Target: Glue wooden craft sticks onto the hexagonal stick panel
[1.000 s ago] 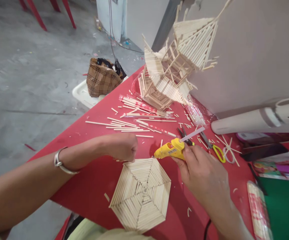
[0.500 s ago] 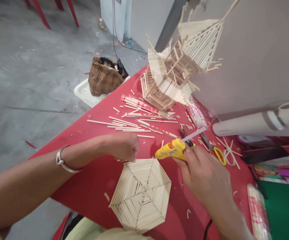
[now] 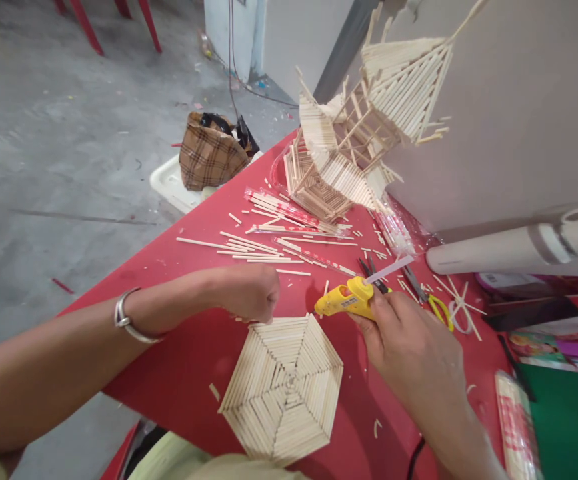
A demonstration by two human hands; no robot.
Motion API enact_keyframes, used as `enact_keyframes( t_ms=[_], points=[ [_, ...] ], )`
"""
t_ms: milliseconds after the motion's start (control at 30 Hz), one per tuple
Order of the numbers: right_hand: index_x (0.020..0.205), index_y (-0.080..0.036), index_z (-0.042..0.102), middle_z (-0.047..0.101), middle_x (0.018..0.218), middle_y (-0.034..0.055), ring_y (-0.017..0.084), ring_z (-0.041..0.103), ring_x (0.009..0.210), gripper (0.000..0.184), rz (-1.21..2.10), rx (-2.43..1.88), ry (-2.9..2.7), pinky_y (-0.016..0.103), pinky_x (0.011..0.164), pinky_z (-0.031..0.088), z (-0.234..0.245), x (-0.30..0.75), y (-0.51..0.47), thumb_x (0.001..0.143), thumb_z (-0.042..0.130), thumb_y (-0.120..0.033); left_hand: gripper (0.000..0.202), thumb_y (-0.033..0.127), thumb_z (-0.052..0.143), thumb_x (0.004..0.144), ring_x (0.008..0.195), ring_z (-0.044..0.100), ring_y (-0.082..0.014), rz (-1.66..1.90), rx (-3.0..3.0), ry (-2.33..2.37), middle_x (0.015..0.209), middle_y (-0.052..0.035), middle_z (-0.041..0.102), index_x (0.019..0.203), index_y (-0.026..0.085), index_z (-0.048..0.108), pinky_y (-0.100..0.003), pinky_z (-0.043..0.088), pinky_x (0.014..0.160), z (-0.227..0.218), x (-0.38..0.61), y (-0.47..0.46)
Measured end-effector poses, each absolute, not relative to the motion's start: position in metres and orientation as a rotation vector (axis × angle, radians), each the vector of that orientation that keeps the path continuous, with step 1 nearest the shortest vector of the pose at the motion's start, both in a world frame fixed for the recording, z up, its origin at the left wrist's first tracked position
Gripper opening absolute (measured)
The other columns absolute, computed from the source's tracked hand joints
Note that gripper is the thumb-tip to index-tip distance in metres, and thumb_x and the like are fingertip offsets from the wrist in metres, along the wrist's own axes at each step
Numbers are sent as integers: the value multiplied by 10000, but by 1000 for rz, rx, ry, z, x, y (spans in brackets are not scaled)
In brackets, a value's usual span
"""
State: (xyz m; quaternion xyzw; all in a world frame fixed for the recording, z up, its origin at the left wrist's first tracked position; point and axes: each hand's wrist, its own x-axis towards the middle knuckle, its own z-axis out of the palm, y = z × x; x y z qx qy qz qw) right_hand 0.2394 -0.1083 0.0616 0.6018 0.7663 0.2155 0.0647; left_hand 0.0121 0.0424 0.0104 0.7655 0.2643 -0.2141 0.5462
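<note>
A flat hexagonal panel of pale wooden sticks lies on the red table. My right hand grips a yellow hot glue gun with a clear glue stick poking out of its back. The nozzle is beside the panel's far corner; whether it touches is too small to tell. My left hand is closed, its fingers curled down at the panel's far-left corner, and anything in them is hidden. Past both hands lie loose chopsticks, some in red-printed wrappers.
A tiered stick model stands at the table's far corner by the wall. Scissors with yellow handles lie right of the glue gun. A white tube and wrapped chopsticks are to the right. A plaid bag sits beyond the table edge.
The whole view has shifted very slightly. Both hands keep nearly the same place and grip, with the glue gun's nozzle still by the panel's far corner.
</note>
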Motion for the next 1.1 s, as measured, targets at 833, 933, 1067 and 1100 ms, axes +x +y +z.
enact_keyframes(
  t_ms=[833,933,1067,1100],
  points=[
    [1037,-148,647,574,767,24,181,538,688,301,593,1738,2346,323,638,348,68,239,-101,975,555,-427,140,129,564,628,446,492,-125,-514,1800,660,478,-9,550,495,171,550,-246,358,461,14,13,41],
    [1078,-116,636,599,807,49,191,549,712,386,617,1720,2354,322,635,354,67,239,-100,957,562,-475,137,128,567,632,451,492,-131,-520,1786,665,477,-11,551,504,174,551,-249,362,460,15,13,41],
    [1085,-109,637,604,798,54,190,542,696,355,674,1724,2346,320,619,345,64,239,-100,951,568,-430,126,137,570,628,462,509,-139,-527,1798,658,486,-15,568,507,174,563,-265,386,492,14,13,42],
    [1085,-110,639,598,782,47,187,537,688,338,688,1730,2345,318,614,341,64,239,-100,948,572,-412,124,138,568,625,466,515,-141,-528,1808,652,491,-17,574,507,175,567,-269,391,500,14,13,42]
  ],
)
